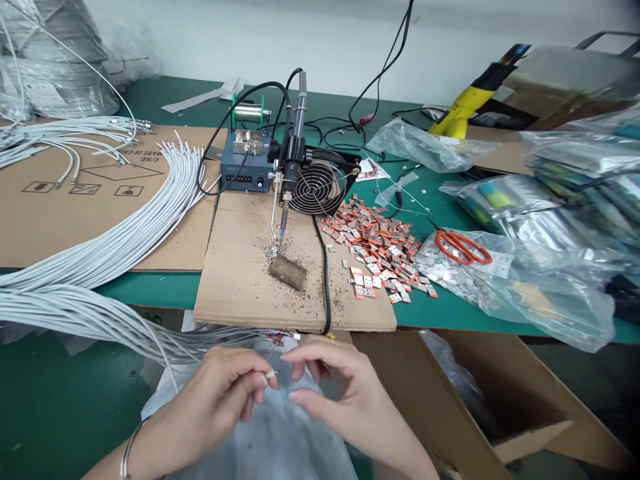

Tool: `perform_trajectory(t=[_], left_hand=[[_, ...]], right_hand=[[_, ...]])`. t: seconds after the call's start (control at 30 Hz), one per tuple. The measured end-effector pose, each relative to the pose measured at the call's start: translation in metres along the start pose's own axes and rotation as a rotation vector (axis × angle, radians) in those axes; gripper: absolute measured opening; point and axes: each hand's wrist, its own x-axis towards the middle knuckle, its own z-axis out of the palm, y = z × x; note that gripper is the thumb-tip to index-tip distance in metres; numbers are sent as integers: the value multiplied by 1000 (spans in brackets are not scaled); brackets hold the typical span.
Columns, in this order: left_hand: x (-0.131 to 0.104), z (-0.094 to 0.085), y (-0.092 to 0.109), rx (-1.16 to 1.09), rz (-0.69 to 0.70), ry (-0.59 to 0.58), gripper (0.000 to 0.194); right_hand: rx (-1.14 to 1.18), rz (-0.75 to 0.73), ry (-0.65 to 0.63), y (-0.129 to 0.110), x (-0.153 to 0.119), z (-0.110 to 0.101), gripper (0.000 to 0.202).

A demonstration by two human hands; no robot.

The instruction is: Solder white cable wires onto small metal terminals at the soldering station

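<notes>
My left hand [233,383] pinches the end of a thin white cable [271,374] between thumb and fingertips, its short tip poking out to the right. Facing it, my right hand [345,387] has thumb and fingers apart with nothing seen between them. Behind both hands lies a bundle of grey-white cables [165,337], with small orange-and-metal pieces [280,338] at its right end. On the cardboard beyond, a soldering iron [285,217] hangs tip down in a stand above a brown sponge [287,273].
A blue solder feeder [245,167] and a black fan [323,189] stand at the back. Many orange-and-silver connector pieces [380,247] are heaped to the right, near orange-handled scissors [463,247]. More white cables [150,220] lie left. An open cardboard box [530,393] sits below the table edge.
</notes>
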Motion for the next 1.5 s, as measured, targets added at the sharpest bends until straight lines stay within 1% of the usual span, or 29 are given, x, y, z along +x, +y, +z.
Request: perform_trajectory(t=[0.03, 0.07, 0.13, 0.27, 0.33, 0.4, 0.47, 0.53, 0.6, 0.63, 0.73, 0.8, 0.87, 0.9, 0.97, 1.0, 1.03, 1.07, 1.1, 1.17, 1.2, 1.23, 1.3, 1.4, 1.5], left_hand=[[-2, -1, 2, 40, -9, -22, 26], [-3, -2, 4, 83, -22, -34, 25], [-5, -3, 8, 156, -53, -52, 24], [-3, -6, 12, 231, -70, -114, 24], [-1, -9, 12, 203, -76, -137, 24], [2, -10, 10, 69, -111, -172, 25], [7, -9, 7, -167, -170, -228, 27], [11, -6, 3, -407, -204, -266, 32], [14, -2, -2, -572, -192, -263, 39], [15, 0, -5, -622, -179, -257, 41], [15, 5, -10, -700, -168, -242, 41], [13, 8, -9, -707, -181, -221, 40], [11, 9, -6, -677, -182, -176, 39], [10, 10, -4, -646, -183, -145, 39], [8, 10, 0, -581, -190, -74, 40], [7, 9, 2, -551, -192, -39, 40], [6, 9, 3, -515, -185, -5, 40], [5, 8, 4, -468, -169, 29, 39], [4, 8, 4, -408, -144, 57, 37], [4, 7, 2, -268, -86, 92, 33], [3, 7, 1, -201, -60, 102, 31], [3, 7, 0, -143, -42, 108, 29], [3, 8, -1, -56, -1, 118, 28], [3, 8, -1, 18, 39, 130, 26], [5, 9, 2, -23, 37, 139, 25]], right_hand=[[-80, -4, -72, -3, 2, -1, 21], [-137, -12, -115, -6, 3, -1, 16], [-206, -32, -140, -10, 6, 1, 8], [-267, -57, -164, -13, 9, 1, 12], [-246, -73, -187, -12, 10, -1, 11], [-144, -89, -178, -8, 11, 1, 9], [51, -86, -121, -1, 12, 7, 10], [313, -62, -24, 10, 11, 18, 12], [571, -30, 82, 21, 8, 31, 17], [654, -10, 128, 25, 7, 38, 19], [753, 22, 199, 31, 3, 53, 23], [767, 14, 205, 30, 2, 57, 19], [789, -3, 211, 28, 3, 54, 15], [817, -12, 237, 27, 4, 49, 15], [853, -43, 340, 25, 6, 37, 17], [822, -60, 392, 24, 6, 30, 17], [730, -70, 420, 23, 5, 23, 15], [580, -58, 386, 22, 5, 17, 9], [431, -33, 310, 20, 4, 11, 4], [202, 14, 146, 16, 4, 6, 13], [138, 32, 88, 13, 4, 6, 15], [97, 43, 62, 10, 5, 7, 12], [35, 65, 63, 5, 8, 10, 4], [-3, 85, 82, 3, 10, 12, 9], [56, 76, 117, 6, 9, 17, 15]])
